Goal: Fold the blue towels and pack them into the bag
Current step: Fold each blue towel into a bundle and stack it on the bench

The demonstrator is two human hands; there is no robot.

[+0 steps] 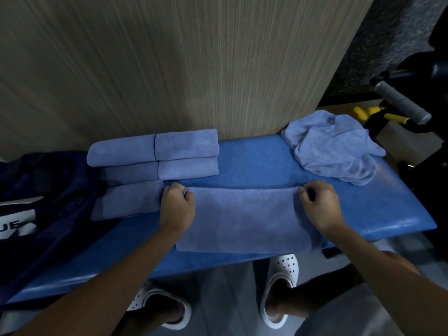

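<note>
A blue towel [244, 219] lies folded into a wide band on the blue padded bench [266, 161]. My left hand [178, 204] pinches its far left corner and my right hand [320, 202] pinches its far right corner. Several folded blue towels [155, 161] sit in rows at the bench's far left. A loose heap of unfolded blue towels [334, 146] lies at the far right end. The dark navy bag [41, 200] with a white label slumps over the bench's left end.
A wood-grain wall [169, 64] stands right behind the bench. Gym equipment with a grey handle [400, 100] and yellow grips [392, 118] stands at the right. My feet in white perforated clogs [281, 287] show under the bench's near edge.
</note>
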